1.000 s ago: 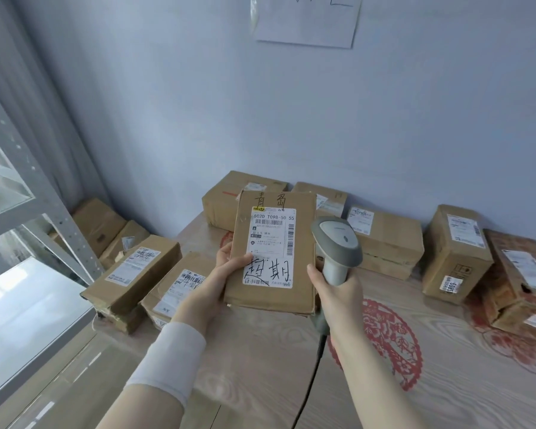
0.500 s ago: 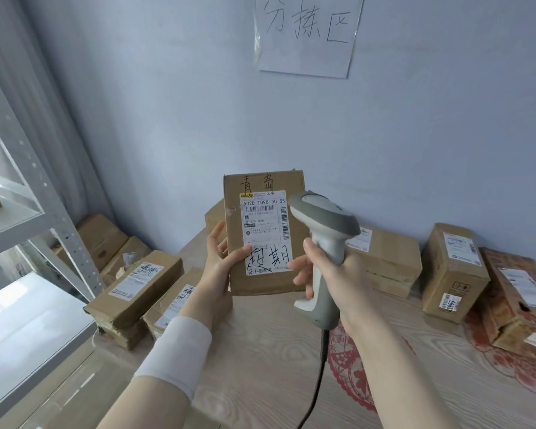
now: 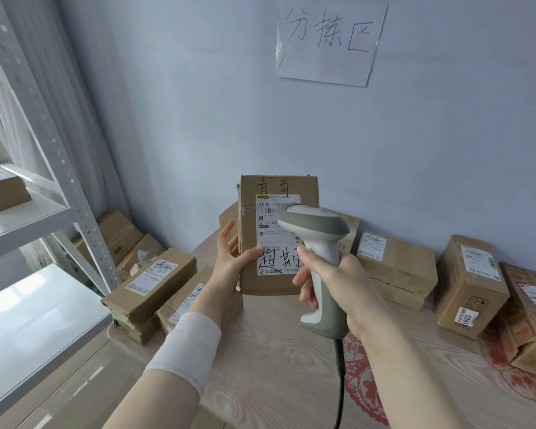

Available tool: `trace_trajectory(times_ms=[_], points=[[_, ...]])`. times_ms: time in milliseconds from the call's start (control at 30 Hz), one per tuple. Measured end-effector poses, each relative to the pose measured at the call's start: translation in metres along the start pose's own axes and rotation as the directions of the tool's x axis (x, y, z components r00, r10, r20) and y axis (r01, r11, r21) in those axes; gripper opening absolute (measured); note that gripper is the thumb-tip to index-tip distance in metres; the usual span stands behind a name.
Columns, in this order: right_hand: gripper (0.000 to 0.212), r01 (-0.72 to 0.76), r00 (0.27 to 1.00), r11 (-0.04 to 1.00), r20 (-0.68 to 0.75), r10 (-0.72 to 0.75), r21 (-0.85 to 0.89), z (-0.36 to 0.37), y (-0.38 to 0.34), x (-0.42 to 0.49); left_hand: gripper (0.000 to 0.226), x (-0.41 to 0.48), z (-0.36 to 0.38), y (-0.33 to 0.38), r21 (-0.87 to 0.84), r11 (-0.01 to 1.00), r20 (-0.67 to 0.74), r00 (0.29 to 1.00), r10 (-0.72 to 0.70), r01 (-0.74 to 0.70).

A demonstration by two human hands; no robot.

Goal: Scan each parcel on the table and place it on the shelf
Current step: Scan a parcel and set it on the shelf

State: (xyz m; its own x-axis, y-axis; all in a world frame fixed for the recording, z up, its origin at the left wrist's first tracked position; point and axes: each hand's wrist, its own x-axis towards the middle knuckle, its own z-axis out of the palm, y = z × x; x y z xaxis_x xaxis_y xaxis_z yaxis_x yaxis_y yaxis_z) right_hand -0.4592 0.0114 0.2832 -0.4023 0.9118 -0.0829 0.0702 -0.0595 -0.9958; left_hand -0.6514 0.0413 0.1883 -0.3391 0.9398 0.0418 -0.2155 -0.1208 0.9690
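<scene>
The parcel (image 3: 277, 236) is held upright above the table (image 3: 270, 360), label facing the person, clamped along its edge by the left hand (image 3: 229, 261), thumb on the front face. The right hand (image 3: 331, 283) is closed round the scanner (image 3: 319, 261), whose head sits directly in front of the label (image 3: 276, 233) and covers part of the barcode. Judgement: scanning is in hand. A clean read calls for the scanner drawn back slightly and aimed squarely at the barcode, with the thumb clear of it. The shelf (image 3: 37, 212) stands beyond the left hand, one box (image 3: 3, 193) already on it. Further parcels lie behind both hands.
</scene>
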Motion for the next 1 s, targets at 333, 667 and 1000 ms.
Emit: trace_trajectory(times_ms=[333, 667, 1000], points=[[0.03, 0.0, 1.0, 1.0, 0.005, 0.0, -0.005, -0.002, 0.002, -0.002, 0.109, -0.005, -0.005, 0.004, 0.001, 1.0, -0.024, 1.0, -0.009, 0.009], [0.015, 0.06, 0.994, 0.988, -0.1, -0.046, 0.141, 0.001, 0.005, 0.004, 0.086, -0.02, -0.019, 0.024, -0.086, 0.994, -0.133, 0.988, -0.084, 0.073], [0.02, 0.125, 0.992, 0.984, 0.011, -0.127, 0.125, 0.092, 0.017, 0.035, 0.07, -0.091, -0.116, 0.079, -0.137, 0.99, -0.394, 0.917, -0.067, 0.014]])
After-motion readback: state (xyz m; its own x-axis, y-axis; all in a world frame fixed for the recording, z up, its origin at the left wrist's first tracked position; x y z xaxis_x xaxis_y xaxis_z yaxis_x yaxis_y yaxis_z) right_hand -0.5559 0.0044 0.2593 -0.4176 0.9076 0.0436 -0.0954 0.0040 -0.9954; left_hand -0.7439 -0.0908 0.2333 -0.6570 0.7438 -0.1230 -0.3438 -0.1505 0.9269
